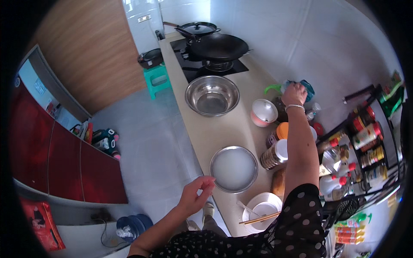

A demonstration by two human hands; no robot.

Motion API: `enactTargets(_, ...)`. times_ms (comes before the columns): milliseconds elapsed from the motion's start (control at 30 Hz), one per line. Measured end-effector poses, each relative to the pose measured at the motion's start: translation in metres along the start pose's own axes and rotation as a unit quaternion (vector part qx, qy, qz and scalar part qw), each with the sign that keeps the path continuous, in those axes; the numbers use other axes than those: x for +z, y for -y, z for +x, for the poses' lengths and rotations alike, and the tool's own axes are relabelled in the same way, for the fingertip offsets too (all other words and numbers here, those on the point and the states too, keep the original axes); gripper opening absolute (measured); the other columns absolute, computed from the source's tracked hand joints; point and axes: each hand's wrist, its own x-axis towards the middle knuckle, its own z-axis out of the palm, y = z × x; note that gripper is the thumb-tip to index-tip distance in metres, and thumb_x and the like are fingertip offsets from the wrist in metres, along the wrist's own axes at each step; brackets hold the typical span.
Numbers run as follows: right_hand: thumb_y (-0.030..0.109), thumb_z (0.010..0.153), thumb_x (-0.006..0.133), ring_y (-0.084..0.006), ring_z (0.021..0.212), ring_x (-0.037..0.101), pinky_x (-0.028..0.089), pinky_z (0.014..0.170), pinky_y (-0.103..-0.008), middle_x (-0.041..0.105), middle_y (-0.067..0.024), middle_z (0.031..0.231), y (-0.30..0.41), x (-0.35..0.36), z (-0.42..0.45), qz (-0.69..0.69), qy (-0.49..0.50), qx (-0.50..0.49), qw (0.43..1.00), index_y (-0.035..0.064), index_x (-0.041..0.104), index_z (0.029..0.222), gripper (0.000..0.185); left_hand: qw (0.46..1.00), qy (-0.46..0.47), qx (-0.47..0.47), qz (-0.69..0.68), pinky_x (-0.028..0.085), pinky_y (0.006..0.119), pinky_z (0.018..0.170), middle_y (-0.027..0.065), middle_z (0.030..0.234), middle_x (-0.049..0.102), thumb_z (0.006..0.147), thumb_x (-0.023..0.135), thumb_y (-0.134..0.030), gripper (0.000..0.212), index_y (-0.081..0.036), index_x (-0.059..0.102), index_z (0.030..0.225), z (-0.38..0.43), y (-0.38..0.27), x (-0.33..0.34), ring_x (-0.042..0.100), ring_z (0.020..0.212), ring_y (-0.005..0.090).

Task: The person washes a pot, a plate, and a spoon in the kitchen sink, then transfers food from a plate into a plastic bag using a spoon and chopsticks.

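Observation:
My right hand (295, 94) reaches to the back of the counter, its fingers on a teal plastic bag (308, 90) by the wall. My left hand (197, 194) hangs at the counter's front edge with nothing in it, thumb and fingers apart. Just beyond it stands a steel bowl of cloudy whitish liquid (234, 169). Farther along is a steel basin (212, 95) with nothing seen in it. A pink-and-white lidded container (264, 113) stands beside the basin, near my right wrist. Close to my body, a white bowl (258, 206) bears chopsticks (260, 218) and a spoon.
A black wok (219, 46) sits on the gas hob (190, 72), with a lidded pan (198, 28) behind. Jars, including one with a white lid (281, 150), line the counter below my right arm. A rack (348, 125) of bottles stands at right. A green stool (157, 79) stands at left.

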Motion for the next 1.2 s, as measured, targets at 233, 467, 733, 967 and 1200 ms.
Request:
enactTargets(233, 0.019, 0.081, 0.06, -0.0282, 0.088, 0.064, 0.042, 0.086, -0.0444, 0.066, -0.0078, 0.095, 0.029, -0.032, -0.011, 0.06, -0.106, -0.192, 0.974, 0.0126, 0.061, 0.095, 0.016, 0.965, 0.041, -0.055, -0.252, 0.045, 0.038, 0.097, 0.0112, 0.131, 0.048, 0.096, 0.052, -0.012, 0.047, -0.008, 0.036, 0.139, 0.063, 0.009, 0.012, 0.052, 0.116, 0.0203)
enactTargets(467, 0.008, 0.072, 0.07, -0.0344, 0.089, 0.058, 0.046, 0.077, -0.0418, 0.059, -0.0149, 0.099, 0.098, -0.144, -0.185, 0.446, 0.033, -0.531, 0.72, 0.0054, 0.057, 0.1, 0.031, 0.747, 0.076, -0.112, -0.651, 0.04, 0.046, 0.103, 0.0119, 0.138, 0.046, 0.092, 0.026, -0.069, 0.076, -0.015, 0.028, 0.146, 0.115, 0.013, -0.009, 0.046, 0.126, 0.0279)
enactTargets(733, 0.008, 0.078, 0.061, -0.0362, 0.089, 0.061, 0.051, 0.075, -0.0422, 0.057, -0.0176, 0.108, 0.154, -0.115, -0.208, 0.496, 0.157, -0.452, 0.725, 0.0019, 0.06, 0.105, 0.028, 0.753, 0.062, -0.115, -0.645, 0.029, 0.045, 0.11, 0.0013, 0.145, 0.037, 0.096, 0.028, -0.063, 0.067, -0.019, 0.028, 0.146, 0.108, 0.022, -0.07, 0.036, 0.134, 0.0214)
enactTargets(967, 0.008, 0.076, 0.062, -0.036, 0.077, 0.061, 0.051, 0.068, -0.0437, 0.056, -0.0164, 0.092, 0.236, -0.125, -0.227, 0.426, 0.17, -0.355, 0.815, 0.0023, 0.055, 0.096, 0.022, 0.762, 0.099, -0.162, -0.619, 0.025, 0.047, 0.112, 0.0008, 0.147, 0.036, 0.094, 0.026, -0.066, 0.068, -0.022, 0.03, 0.146, 0.127, 0.048, -0.136, 0.033, 0.136, 0.0215)
enactTargets(1200, 0.016, 0.077, 0.065, -0.0332, 0.074, 0.062, 0.051, 0.064, -0.0433, 0.056, -0.0129, 0.083, 0.245, -0.142, -0.233, 0.398, 0.111, -0.271, 0.87, 0.0039, 0.059, 0.086, 0.016, 0.741, 0.058, -0.139, -0.654, 0.026, 0.041, 0.113, 0.0026, 0.144, 0.041, 0.094, 0.031, -0.063, 0.069, -0.016, 0.032, 0.144, 0.135, 0.057, -0.166, 0.037, 0.133, 0.0219)
